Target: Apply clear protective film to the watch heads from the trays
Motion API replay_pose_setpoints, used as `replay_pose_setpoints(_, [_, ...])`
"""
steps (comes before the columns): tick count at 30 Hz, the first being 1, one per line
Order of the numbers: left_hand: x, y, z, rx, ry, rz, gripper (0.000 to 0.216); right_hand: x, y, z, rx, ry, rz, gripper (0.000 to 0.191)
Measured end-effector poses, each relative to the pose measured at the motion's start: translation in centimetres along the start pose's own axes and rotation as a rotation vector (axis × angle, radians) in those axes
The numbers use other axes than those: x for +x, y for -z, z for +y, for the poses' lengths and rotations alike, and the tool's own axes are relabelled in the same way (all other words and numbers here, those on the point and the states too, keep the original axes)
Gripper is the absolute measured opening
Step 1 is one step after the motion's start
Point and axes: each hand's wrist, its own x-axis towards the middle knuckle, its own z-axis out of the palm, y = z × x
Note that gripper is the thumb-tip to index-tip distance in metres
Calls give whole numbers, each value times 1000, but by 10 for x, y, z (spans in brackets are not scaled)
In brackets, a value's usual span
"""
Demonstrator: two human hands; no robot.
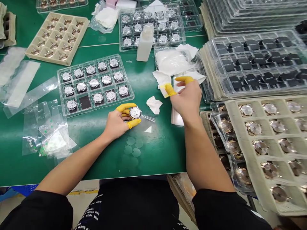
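My left hand (120,120), with yellow finger cots on, is closed around a silver watch case (135,112), its engraved back facing up. Thumb and fingers grip the case by its edges. My right hand (185,95) hovers over the white wipes (163,78), its yellow-covered thumb and fingers apart and nothing seen between them. Beyond my left hand lies a clear tray (92,103) of similar watch cases, with one bare dark compartment in its front row. A crumpled white wipe (154,105) rests between my hands.
A white plastic bottle (145,44) stands behind, before another clear watch tray (122,46). Stacked trays (242,92) crowd the right side, and a beige tray (244,127) of watch cases overhangs there. Plastic bags (51,127) and round clear films (130,140) lie on the green table.
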Motion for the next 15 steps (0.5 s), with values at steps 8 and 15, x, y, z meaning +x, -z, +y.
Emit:
replay_pose_setpoints(8, [1, 0, 0, -2, 13, 47, 65, -11, -14, 0, 24, 532, -377, 10])
replay_pose_setpoints(15, [4, 0, -5, -45, 34, 29, 67, -42, -23, -40, 122, 709, -339, 18])
